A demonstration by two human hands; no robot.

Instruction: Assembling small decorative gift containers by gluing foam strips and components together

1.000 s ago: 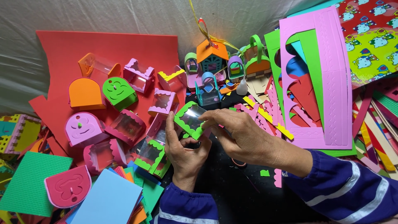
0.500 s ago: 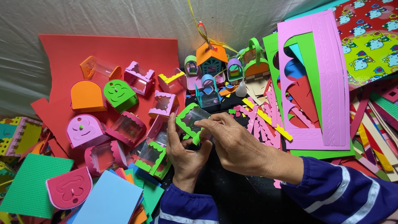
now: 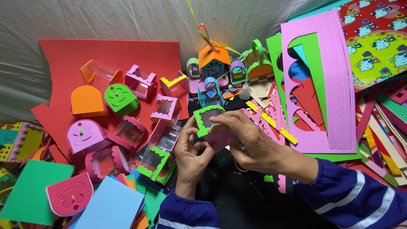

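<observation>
Both hands meet at the middle of the head view around a small clear box with a green scalloped foam frame. My left hand cups it from below, fingers curled under it. My right hand comes in from the right, fingertips pinching the frame's near edge, with a pink foam piece under the fingers. Both forearms wear dark blue sleeves with pale stripes.
Several finished foam-and-clear-plastic boxes lie on a red foam sheet at left. Small foam houses and a little glue bottle stand behind. A cut pink sheet, foam strips and patterned paper fill the right side.
The hands have turned the green-framed box a little and drawn it slightly nearer. My right fingers have shifted along its edge. Everything else has stayed put.
</observation>
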